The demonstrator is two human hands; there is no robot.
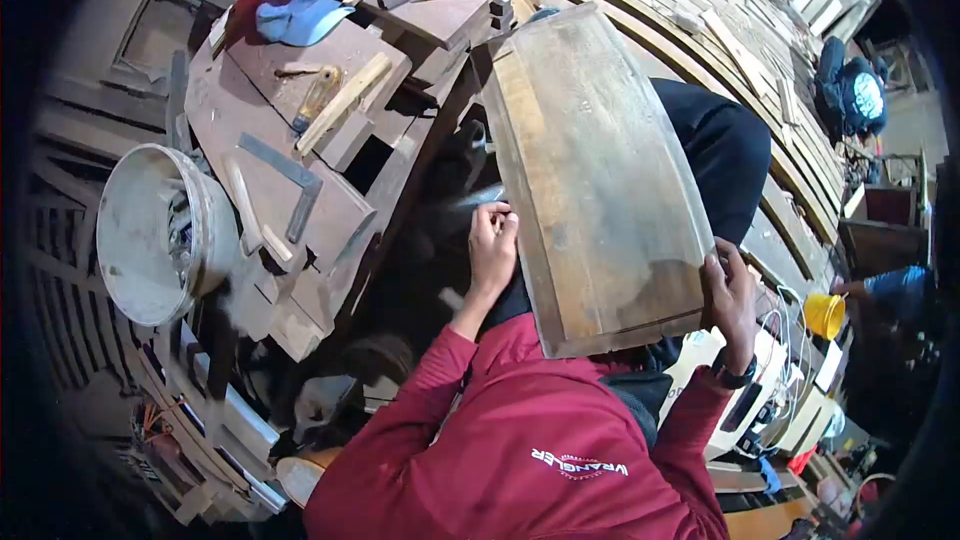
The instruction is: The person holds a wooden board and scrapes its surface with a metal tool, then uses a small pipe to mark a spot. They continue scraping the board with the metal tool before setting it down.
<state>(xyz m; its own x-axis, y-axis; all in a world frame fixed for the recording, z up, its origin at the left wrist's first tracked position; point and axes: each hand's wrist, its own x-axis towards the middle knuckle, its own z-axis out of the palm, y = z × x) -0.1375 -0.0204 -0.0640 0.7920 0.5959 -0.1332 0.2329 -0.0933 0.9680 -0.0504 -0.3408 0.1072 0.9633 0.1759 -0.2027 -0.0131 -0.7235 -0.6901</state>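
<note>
Head view, seated. The curved wooden panel (pixel 600 180) lies lengthwise over my lap and knee, its near short end towards my chest, its far end pointing to the stacked staves (pixel 700 30) beyond.

Left hand (pixel 493 245): at the panel's left long edge, about midway along it. Fingers are curled tight together, pinching a small tool (pixel 480 198) whose pale tip blurs just above the knuckles; I cannot tell what kind of tool it is. The blur suggests that it is moving along the edge.

Right hand (pixel 732 302): at the near right corner of the panel, fingers wrapped over the edge, thumb on the upper face, clamping it down. A watch (pixel 737 376) sits on that wrist.

Judgement on technique: the panel rests on a leg only, so the right-hand clamp is what stops it rocking. Keep that corner pressed firmly. Work the tool in short strokes parallel to the left edge, keeping the knuckles clear of the wood's corner. The grain appears to run lengthwise, so following it should reduce tearing.

Surroundings: workbench (pixel 300 140) to the left carries a metal square (pixel 290 185), wooden offcuts (pixel 345 100) and a blue cap (pixel 300 15); a white bucket (pixel 150 230) stands at its near left corner.
</note>
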